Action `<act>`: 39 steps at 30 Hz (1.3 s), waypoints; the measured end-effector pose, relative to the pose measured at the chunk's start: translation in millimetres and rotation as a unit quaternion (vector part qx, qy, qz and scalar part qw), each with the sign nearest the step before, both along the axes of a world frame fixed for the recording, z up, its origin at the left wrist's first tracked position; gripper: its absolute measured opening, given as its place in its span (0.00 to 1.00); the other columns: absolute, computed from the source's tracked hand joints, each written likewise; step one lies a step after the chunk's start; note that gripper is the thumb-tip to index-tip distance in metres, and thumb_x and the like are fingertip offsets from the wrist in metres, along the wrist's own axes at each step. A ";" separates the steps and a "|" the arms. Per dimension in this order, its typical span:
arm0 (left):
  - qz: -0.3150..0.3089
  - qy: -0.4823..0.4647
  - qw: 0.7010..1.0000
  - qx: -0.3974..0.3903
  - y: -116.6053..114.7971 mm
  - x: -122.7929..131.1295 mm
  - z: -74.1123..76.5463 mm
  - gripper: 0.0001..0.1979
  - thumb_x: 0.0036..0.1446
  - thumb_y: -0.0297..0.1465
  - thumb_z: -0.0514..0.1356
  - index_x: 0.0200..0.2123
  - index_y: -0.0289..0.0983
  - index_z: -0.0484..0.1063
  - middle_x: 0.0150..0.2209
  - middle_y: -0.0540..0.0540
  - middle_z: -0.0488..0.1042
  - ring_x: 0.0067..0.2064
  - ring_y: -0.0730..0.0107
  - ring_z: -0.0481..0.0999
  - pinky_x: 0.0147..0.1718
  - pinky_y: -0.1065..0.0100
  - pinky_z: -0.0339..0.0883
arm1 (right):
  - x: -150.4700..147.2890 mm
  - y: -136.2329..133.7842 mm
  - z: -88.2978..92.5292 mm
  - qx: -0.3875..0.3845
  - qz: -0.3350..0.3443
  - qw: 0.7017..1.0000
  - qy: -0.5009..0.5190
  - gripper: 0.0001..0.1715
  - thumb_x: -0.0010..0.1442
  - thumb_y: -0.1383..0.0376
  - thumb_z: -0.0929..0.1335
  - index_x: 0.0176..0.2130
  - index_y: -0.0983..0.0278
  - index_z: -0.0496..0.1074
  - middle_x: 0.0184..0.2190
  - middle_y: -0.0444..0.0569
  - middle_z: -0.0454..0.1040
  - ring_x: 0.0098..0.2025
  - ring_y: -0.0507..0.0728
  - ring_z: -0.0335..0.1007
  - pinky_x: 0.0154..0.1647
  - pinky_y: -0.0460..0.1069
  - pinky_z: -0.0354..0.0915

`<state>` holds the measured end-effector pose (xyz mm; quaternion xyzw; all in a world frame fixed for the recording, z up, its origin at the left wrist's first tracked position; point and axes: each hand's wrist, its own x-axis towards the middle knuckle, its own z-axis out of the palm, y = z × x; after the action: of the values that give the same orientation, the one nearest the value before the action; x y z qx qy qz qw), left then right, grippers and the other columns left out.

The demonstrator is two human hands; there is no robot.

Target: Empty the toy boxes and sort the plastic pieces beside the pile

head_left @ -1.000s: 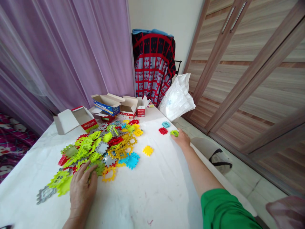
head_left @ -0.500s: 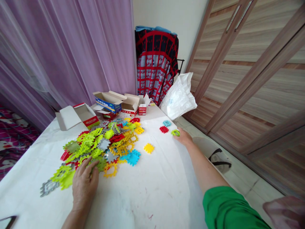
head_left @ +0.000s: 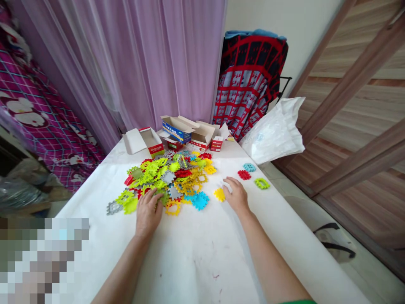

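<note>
The yellow toothed tile (head_left: 219, 194) lies between the heap (head_left: 167, 176) and the table's (head_left: 190, 261) right edge; your right hand (head_left: 236, 196) hangs beside it, fingers apart. Your left hand (head_left: 148, 213) spreads loosely at the heap's near side. A lime tile (head_left: 262, 183) sits by the right edge.

The left forearm (head_left: 122, 270) and right forearm (head_left: 270, 253) reach forward, converging slightly. The left hand (head_left: 148, 214) lies palm down, its fingers (head_left: 148, 196) loosely bent and parted. The right hand (head_left: 238, 198) angles inward to the left, fingers curved, thumb (head_left: 227, 194) held apart from them.
</note>
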<state>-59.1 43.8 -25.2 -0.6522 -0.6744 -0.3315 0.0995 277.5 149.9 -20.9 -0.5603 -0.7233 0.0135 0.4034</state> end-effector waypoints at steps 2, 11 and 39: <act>-0.002 0.000 1.000 -0.002 -0.3 0.5 1.2 0.16 0.61 0.33 0.50 0.43 0.41 0.77 0.53 0.41 0.74 0.55 0.54 0.71 0.55 0.49 0.64 | -25.8 -10.2 -7.0 -0.006 0.025 1.000 0.014 0.18 0.58 0.64 0.61 0.42 0.61 0.77 0.46 0.51 0.77 0.49 0.59 0.70 0.54 0.54 0.66; -0.009 -0.011 1.000 0.011 -1.0 2.7 1.7 0.14 0.60 0.31 0.51 0.42 0.42 0.77 0.52 0.44 0.75 0.56 0.56 0.70 0.56 0.51 0.62 | -40.6 -45.3 -2.6 0.005 0.052 0.999 0.002 0.16 0.60 0.66 0.62 0.39 0.60 0.78 0.41 0.51 0.79 0.46 0.59 0.71 0.53 0.54 0.64; -0.056 0.040 0.998 0.012 -4.2 8.6 7.4 0.14 0.60 0.29 0.52 0.42 0.41 0.76 0.51 0.43 0.76 0.55 0.55 0.71 0.57 0.50 0.60 | 3.1 -38.5 -10.4 -0.139 -0.115 0.958 0.222 0.25 0.56 0.54 0.60 0.42 0.65 0.76 0.45 0.56 0.78 0.47 0.62 0.72 0.49 0.53 0.66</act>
<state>-50.6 39.6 -17.8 -0.7005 -0.6284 -0.3179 0.1154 280.7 111.5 -31.3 -0.6732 -0.5371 0.1916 0.4707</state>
